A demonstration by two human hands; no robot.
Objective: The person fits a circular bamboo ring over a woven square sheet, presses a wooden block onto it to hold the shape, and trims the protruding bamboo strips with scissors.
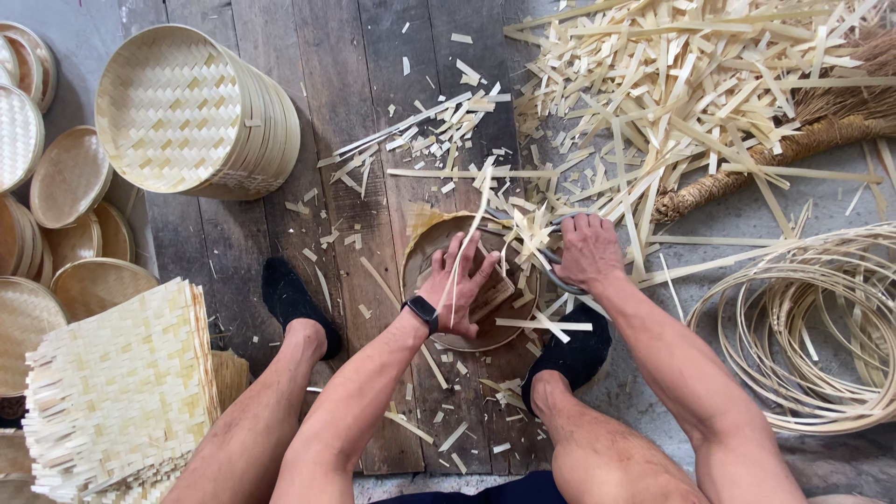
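The person sits over a plank floor [373, 112], legs apart, a dark sock on each foot. The left hand [459, 289] lies flat with fingers spread, pressing a round woven tray [467, 280] at the middle of the planks, between the feet. A black band [422, 313] sits on that wrist. The right hand [586, 250] is closed around the handles of shears [553, 266] at the tray's right rim; the blades are hidden among loose strips. Trimmed strips [485, 210] stand up from the tray's far edge.

Offcuts [672, 93] cover the far right corner and spill toward the tray, leaving little bare room on that side. A broom [793, 145] lies across them. Coiled hoops [821, 327] fill the right edge. At the left edge, a stack of finished trays [187, 112] lies on its side, and square woven mats [121, 392] are piled at the near left corner. Bare planks remain between the stack and the tray.
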